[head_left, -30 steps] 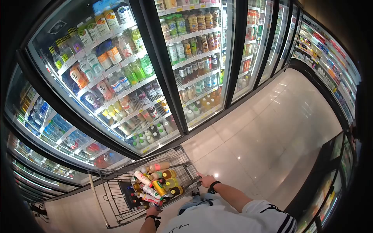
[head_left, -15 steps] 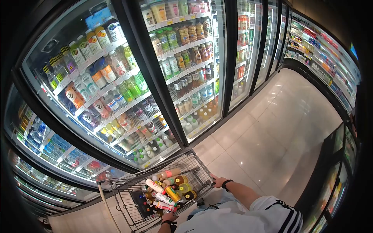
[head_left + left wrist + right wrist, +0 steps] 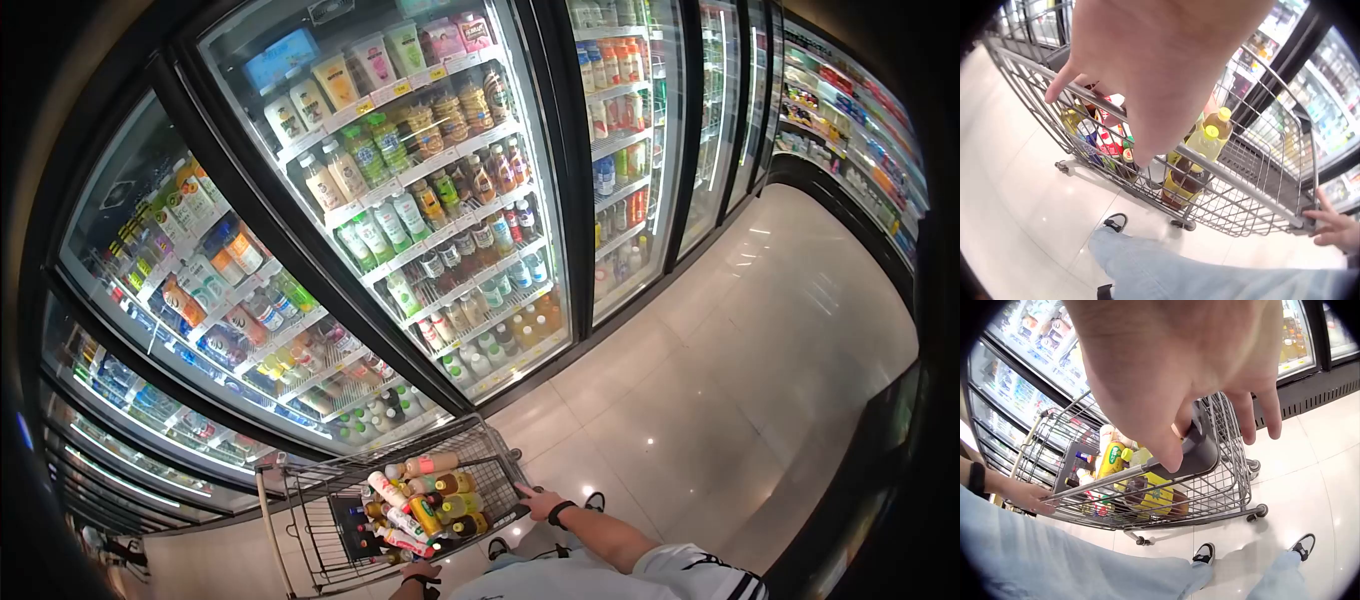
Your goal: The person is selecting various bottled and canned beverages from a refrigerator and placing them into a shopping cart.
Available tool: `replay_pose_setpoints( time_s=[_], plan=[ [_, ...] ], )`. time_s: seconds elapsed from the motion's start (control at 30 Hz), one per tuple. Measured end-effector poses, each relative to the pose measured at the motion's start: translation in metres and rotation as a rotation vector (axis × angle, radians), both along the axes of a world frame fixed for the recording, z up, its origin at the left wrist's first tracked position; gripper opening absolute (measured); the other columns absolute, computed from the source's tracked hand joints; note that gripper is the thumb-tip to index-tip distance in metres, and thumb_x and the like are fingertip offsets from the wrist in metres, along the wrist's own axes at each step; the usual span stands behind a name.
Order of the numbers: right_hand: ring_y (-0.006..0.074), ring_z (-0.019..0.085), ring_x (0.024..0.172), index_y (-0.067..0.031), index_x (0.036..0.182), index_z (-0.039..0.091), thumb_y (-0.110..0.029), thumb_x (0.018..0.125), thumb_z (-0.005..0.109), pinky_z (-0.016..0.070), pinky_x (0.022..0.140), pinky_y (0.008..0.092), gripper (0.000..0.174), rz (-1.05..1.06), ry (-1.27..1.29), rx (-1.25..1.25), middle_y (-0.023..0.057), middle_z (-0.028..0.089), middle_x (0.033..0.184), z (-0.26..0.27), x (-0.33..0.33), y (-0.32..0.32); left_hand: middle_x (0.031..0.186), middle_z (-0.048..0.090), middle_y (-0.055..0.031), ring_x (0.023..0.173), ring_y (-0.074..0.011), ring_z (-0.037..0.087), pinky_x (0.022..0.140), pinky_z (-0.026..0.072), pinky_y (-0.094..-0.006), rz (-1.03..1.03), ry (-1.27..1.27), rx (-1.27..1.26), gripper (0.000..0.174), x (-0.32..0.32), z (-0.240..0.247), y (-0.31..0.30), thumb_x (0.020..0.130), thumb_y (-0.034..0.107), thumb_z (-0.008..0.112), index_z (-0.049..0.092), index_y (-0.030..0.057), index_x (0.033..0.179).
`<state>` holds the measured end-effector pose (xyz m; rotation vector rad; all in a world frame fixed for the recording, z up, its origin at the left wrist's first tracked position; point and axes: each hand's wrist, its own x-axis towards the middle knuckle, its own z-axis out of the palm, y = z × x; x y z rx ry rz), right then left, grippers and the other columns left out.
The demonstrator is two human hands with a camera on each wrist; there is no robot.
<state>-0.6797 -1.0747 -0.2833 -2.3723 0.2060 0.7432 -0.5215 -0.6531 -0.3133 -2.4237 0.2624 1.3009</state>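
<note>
A wire shopping cart [image 3: 370, 452] stands in front of me beside the coolers, holding several drink bottles [image 3: 425, 495]. My left hand [image 3: 420, 572] grips the near handle bar [image 3: 1241, 187] at its left end; in the left wrist view the back of that hand [image 3: 1147, 69] fills the frame, thumb sticking out. My right hand [image 3: 537, 498] rests on the grey right corner of the handle [image 3: 1200, 450] with its fingers [image 3: 1247, 419] hanging fairly straight over it. The same hand [image 3: 1335, 226] appears at the far right of the left wrist view, fingers extended against the corner. Yellow-capped bottles [image 3: 1207, 140] lie inside.
Glass-door coolers [image 3: 430, 200] full of bottled drinks line the left side. A pale tiled aisle [image 3: 720, 340] runs ahead and right. More shelving [image 3: 850, 100] curves along the far right, and a dark display case [image 3: 860, 470] sits lower right. My shoes [image 3: 1202, 553] are just behind the cart.
The cart and I have moved along the aisle, so further cooler doors are now in front. My right hand's fingers have loosened from a grip to resting on the handle corner.
</note>
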Motion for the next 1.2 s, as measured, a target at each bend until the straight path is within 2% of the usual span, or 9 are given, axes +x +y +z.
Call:
replay_pose_setpoints(
  time_s=[0.1,0.2,0.37,0.47,0.57,0.7,0.8,0.9,1.2],
  plan=[
    [0.0341,0.058,0.119,-0.0226,0.143,0.048,-0.015,0.082,0.054,0.0501,0.095,0.0447,0.062,0.092,0.058,-0.012,-0.0024,-0.002,0.165,0.019,-0.001,-0.037,0.141,0.052,-0.0196,0.130,-0.0376,0.050,0.115,0.0229,-0.0550,0.042,-0.111,0.035,0.085,-0.023,0.017,-0.036,0.082,0.069,0.053,0.051,0.0068,0.139],
    [0.0343,0.056,0.122,-0.0228,0.144,0.047,-0.014,0.082,0.053,0.0493,0.096,0.0447,0.063,0.122,0.115,0.044,-0.0016,-0.001,0.165,0.018,0.000,-0.068,0.138,0.054,-0.0205,0.128,-0.0384,0.051,0.114,0.0258,-0.0520,0.072,-0.097,-0.019,0.083,-0.026,0.030,-0.054,0.082,0.068,0.052,0.055,0.0052,0.136],
    [0.0359,0.056,0.121,-0.0221,0.144,0.047,-0.012,0.081,0.053,0.0477,0.099,0.0444,0.064,0.101,0.017,-0.003,0.0017,0.000,0.165,-0.007,-0.015,-0.097,0.121,0.065,-0.0225,0.116,-0.0371,0.060,0.099,0.0464,-0.0437,0.124,-0.065,-0.249,0.088,-0.031,0.054,-0.090,0.075,0.078,0.055,0.063,0.0078,0.126],
    [0.0390,0.057,0.118,-0.0227,0.138,0.051,-0.014,0.079,0.056,0.0490,0.097,0.0462,0.060,0.038,-0.022,0.021,0.0024,0.006,0.164,0.007,-0.020,-0.121,0.121,0.065,-0.0189,0.115,-0.0359,0.060,0.098,0.0476,-0.0426,0.116,-0.063,-0.387,0.067,-0.022,0.055,-0.101,0.081,0.068,0.057,0.064,0.0186,0.126],
    [0.0418,0.060,0.111,-0.0217,0.136,0.053,-0.015,0.077,0.057,0.0481,0.098,0.0481,0.060,-0.051,-0.078,-0.006,0.0021,0.011,0.163,-0.017,-0.026,-0.134,0.110,0.069,-0.0207,0.106,-0.0360,0.065,0.091,0.0504,-0.0445,0.092,-0.055,-0.652,0.066,0.000,0.016,-0.081,0.081,0.067,0.060,0.070,0.0104,0.113],
    [0.0462,0.057,0.113,-0.0161,0.144,0.046,-0.014,0.076,0.062,0.0446,0.102,0.0491,0.069,-0.101,0.075,-0.032,0.0041,0.000,0.164,-0.008,-0.026,-0.157,0.101,0.070,-0.0222,0.096,-0.0378,0.067,0.084,0.0525,-0.0475,0.285,-0.274,-0.534,0.044,0.000,0.062,-0.097,0.081,0.044,0.066,0.071,0.0032,0.098],
    [0.0460,0.060,0.108,-0.0141,0.147,0.040,-0.013,0.074,0.062,0.0495,0.096,0.0480,0.076,-0.092,0.066,-0.110,0.0024,-0.003,0.164,-0.009,-0.040,-0.165,0.118,0.067,-0.0140,0.120,-0.0373,0.056,0.102,0.0332,-0.0653,0.194,-0.453,-0.240,0.047,-0.009,0.069,-0.080,0.092,0.048,0.049,0.067,0.0110,0.114],
    [0.0445,0.060,0.110,-0.0134,0.148,0.037,-0.012,0.072,0.061,0.0504,0.094,0.0468,0.080,-0.134,0.110,-0.152,-0.0015,-0.005,0.165,-0.009,-0.042,-0.178,0.107,0.070,-0.0119,0.113,-0.0333,0.059,0.098,0.0367,-0.0621,0.219,-0.495,-0.305,0.041,-0.037,0.102,-0.082,0.093,0.044,0.050,0.069,0.0111,0.110],
    [0.0375,0.059,0.118,-0.0021,0.140,0.048,-0.027,0.069,0.071,0.0486,0.097,0.0439,0.079,-0.265,0.212,-0.153,0.0132,-0.015,0.162,-0.002,-0.038,-0.199,0.080,0.070,-0.0167,0.084,-0.0351,0.066,0.080,0.0491,-0.0526,0.040,-0.592,-0.524,0.032,-0.029,0.066,-0.085,0.086,0.034,0.057,0.074,0.0083,0.076]
  ],
)
